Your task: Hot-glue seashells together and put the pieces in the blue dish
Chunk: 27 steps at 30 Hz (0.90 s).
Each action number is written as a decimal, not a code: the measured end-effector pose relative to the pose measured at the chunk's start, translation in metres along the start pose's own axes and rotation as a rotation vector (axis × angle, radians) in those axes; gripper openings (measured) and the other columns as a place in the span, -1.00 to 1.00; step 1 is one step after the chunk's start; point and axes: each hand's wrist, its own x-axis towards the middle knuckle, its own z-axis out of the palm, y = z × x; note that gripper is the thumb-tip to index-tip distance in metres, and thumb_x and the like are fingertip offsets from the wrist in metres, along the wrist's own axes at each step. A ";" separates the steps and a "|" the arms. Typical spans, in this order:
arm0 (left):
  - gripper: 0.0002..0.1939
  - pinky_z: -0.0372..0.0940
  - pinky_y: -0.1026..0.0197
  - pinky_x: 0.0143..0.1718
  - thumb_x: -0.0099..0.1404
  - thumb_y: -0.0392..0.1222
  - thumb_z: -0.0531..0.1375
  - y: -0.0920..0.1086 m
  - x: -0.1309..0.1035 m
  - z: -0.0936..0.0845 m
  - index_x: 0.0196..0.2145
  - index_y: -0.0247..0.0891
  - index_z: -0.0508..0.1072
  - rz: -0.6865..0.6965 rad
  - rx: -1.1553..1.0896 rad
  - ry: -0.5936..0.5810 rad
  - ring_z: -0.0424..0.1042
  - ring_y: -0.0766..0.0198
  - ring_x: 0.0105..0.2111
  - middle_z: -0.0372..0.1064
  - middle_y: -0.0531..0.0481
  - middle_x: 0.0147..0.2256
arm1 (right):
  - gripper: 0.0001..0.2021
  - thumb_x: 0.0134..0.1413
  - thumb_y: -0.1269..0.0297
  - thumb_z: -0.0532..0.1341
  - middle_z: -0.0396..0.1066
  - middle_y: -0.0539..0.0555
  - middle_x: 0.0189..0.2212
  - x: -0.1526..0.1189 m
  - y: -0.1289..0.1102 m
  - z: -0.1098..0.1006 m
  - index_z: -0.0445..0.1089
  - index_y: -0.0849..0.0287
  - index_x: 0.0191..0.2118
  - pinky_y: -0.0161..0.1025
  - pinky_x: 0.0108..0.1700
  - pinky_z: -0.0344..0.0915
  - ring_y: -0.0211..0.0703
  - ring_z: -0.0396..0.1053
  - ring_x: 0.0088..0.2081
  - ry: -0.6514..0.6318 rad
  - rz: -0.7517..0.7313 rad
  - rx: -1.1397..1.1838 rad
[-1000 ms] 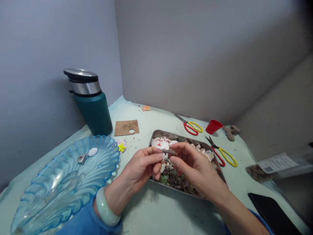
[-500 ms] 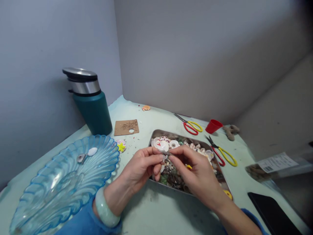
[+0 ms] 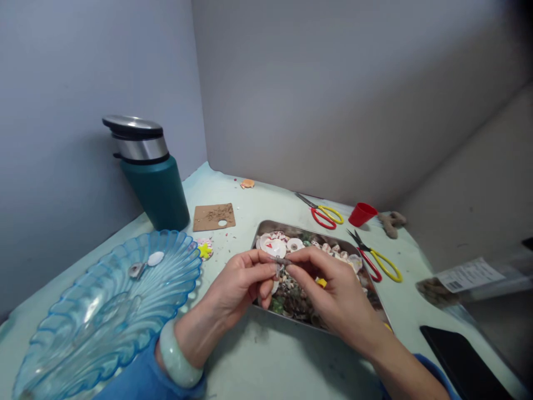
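One left hand [image 3: 244, 280] and one right hand [image 3: 333, 294], grip of each pinched closed on a slender grey-brown piece [image 3: 283, 260], piece held over a shell-filled rectangular metal tray [image 3: 270, 225], small red tapered cup [image 3: 362, 214] farther back on the pale green surface [image 3: 250, 355]

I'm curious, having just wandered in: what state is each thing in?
Left hand: fingers pinching a grey piece
Right hand: likewise
Metal tray: holding many shells
Blue dish: holding small pieces
Bottle: upright, lid on
Back scissors: seemingly closed
Front scissors: slightly open
Red cup: upright
Cardboard: flat, littered
Black slab: flat
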 end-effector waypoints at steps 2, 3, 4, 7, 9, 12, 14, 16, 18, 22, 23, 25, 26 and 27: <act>-0.82 0.11 0.38 -0.65 0.08 -0.19 0.32 0.001 0.000 0.000 -0.43 -0.30 0.39 0.000 -0.012 -0.003 0.20 0.45 -0.76 0.22 0.16 -0.76 | -0.89 0.19 0.33 0.19 0.43 -0.02 -0.37 0.001 0.000 -0.001 0.40 0.14 -0.17 -0.31 -0.31 0.27 -0.25 0.35 -0.37 -0.008 0.035 0.015; -0.82 0.12 0.38 -0.65 0.08 -0.19 0.32 0.001 0.000 -0.001 -0.43 -0.30 0.39 -0.001 -0.020 -0.003 0.20 0.45 -0.77 0.23 0.16 -0.76 | -0.84 0.17 0.32 0.21 0.44 -0.02 -0.36 0.001 0.000 -0.002 0.39 0.13 -0.12 -0.31 -0.33 0.28 -0.25 0.35 -0.38 -0.014 0.054 0.022; -0.82 0.12 0.38 -0.65 0.08 -0.20 0.32 0.002 0.001 -0.001 -0.43 -0.31 0.39 -0.002 -0.030 0.000 0.20 0.45 -0.77 0.23 0.16 -0.76 | -0.78 0.15 0.32 0.22 0.44 -0.02 -0.33 0.002 0.001 -0.003 0.37 0.12 -0.07 -0.31 -0.34 0.29 -0.25 0.35 -0.39 -0.025 0.073 0.025; -0.83 0.12 0.39 -0.66 0.09 -0.21 0.31 0.003 0.001 -0.002 -0.42 -0.31 0.39 -0.006 -0.054 0.007 0.20 0.46 -0.77 0.22 0.16 -0.76 | -0.69 0.12 0.31 0.23 0.45 0.01 -0.26 0.003 0.001 -0.007 0.34 0.11 0.00 -0.28 -0.32 0.31 -0.23 0.37 -0.36 -0.053 0.119 0.012; -0.83 0.13 0.39 -0.65 0.10 -0.21 0.31 0.003 0.001 -0.002 -0.42 -0.31 0.39 -0.007 -0.062 0.004 0.21 0.45 -0.76 0.22 0.16 -0.76 | -0.72 0.12 0.28 0.23 0.46 0.03 -0.22 0.004 0.001 -0.012 0.35 0.11 -0.02 -0.27 -0.31 0.32 -0.22 0.39 -0.34 -0.053 0.137 -0.018; -0.85 0.15 0.39 -0.65 0.14 -0.21 0.29 0.003 0.001 -0.001 -0.44 -0.32 0.38 -0.009 -0.073 -0.002 0.21 0.45 -0.75 0.22 0.15 -0.74 | -0.79 0.15 0.22 0.21 0.47 0.01 -0.25 0.005 0.001 -0.024 0.39 0.08 -0.09 -0.25 -0.31 0.30 -0.21 0.39 -0.34 -0.044 0.144 -0.112; -0.85 0.16 0.39 -0.66 0.15 -0.23 0.28 0.003 0.001 0.000 -0.46 -0.32 0.37 -0.004 -0.088 0.002 0.20 0.46 -0.74 0.25 0.13 -0.70 | -0.81 0.15 0.20 0.21 0.48 -0.01 -0.27 0.006 0.002 -0.034 0.41 0.06 -0.12 -0.25 -0.30 0.29 -0.21 0.39 -0.35 -0.041 0.143 -0.193; -0.86 0.16 0.40 -0.70 0.14 -0.26 0.28 0.004 0.001 0.001 -0.47 -0.34 0.38 0.013 -0.107 0.017 0.17 0.49 -0.74 0.29 0.10 -0.64 | -0.83 0.17 0.19 0.19 0.49 -0.01 -0.28 0.006 0.004 -0.043 0.42 0.06 -0.15 -0.26 -0.30 0.28 -0.21 0.40 -0.35 -0.070 0.149 -0.272; -0.87 0.15 0.41 -0.74 0.12 -0.29 0.29 0.005 0.000 0.002 -0.46 -0.34 0.38 0.029 -0.122 0.037 0.14 0.52 -0.74 0.32 0.09 -0.58 | -0.86 0.19 0.21 0.17 0.50 0.00 -0.29 0.006 0.008 -0.051 0.44 0.07 -0.20 -0.26 -0.30 0.26 -0.19 0.40 -0.34 -0.136 0.153 -0.371; -0.87 0.15 0.45 -0.75 0.12 -0.30 0.30 0.010 -0.001 0.000 -0.48 -0.36 0.40 0.063 -0.129 0.058 0.13 0.54 -0.73 0.31 0.10 -0.58 | -0.84 0.19 0.31 0.14 0.47 0.01 -0.35 0.005 0.016 -0.060 0.49 0.06 -0.33 -0.25 -0.30 0.22 -0.15 0.38 -0.32 -0.293 0.117 -0.587; -0.86 0.15 0.46 -0.75 0.12 -0.29 0.30 0.011 -0.001 -0.001 -0.48 -0.37 0.40 0.080 -0.130 0.063 0.13 0.55 -0.73 0.31 0.10 -0.58 | -0.82 0.18 0.33 0.14 0.46 0.02 -0.35 0.004 0.017 -0.061 0.50 0.06 -0.34 -0.24 -0.29 0.21 -0.14 0.38 -0.32 -0.322 0.109 -0.623; -0.87 0.16 0.48 -0.73 0.15 -0.29 0.29 0.012 0.000 -0.003 -0.46 -0.38 0.42 0.108 -0.132 0.076 0.13 0.57 -0.72 0.32 0.09 -0.57 | -0.80 0.17 0.39 0.15 0.46 0.05 -0.35 0.003 0.017 -0.059 0.51 0.08 -0.37 -0.24 -0.29 0.19 -0.14 0.37 -0.29 -0.378 0.088 -0.664; -0.87 0.16 0.49 -0.73 0.15 -0.28 0.29 0.012 0.000 -0.004 -0.44 -0.39 0.42 0.119 -0.134 0.081 0.15 0.57 -0.71 0.33 0.08 -0.55 | -0.80 0.16 0.41 0.16 0.45 0.05 -0.36 0.003 0.016 -0.056 0.51 0.09 -0.39 -0.25 -0.29 0.19 -0.14 0.36 -0.29 -0.415 0.065 -0.670; -0.88 0.17 0.49 -0.72 0.16 -0.27 0.29 0.012 0.001 -0.005 -0.43 -0.39 0.43 0.125 -0.135 0.083 0.16 0.56 -0.71 0.34 0.08 -0.55 | -0.81 0.15 0.42 0.17 0.44 0.05 -0.37 0.002 0.015 -0.052 0.51 0.10 -0.41 -0.25 -0.28 0.18 -0.14 0.35 -0.28 -0.459 0.030 -0.666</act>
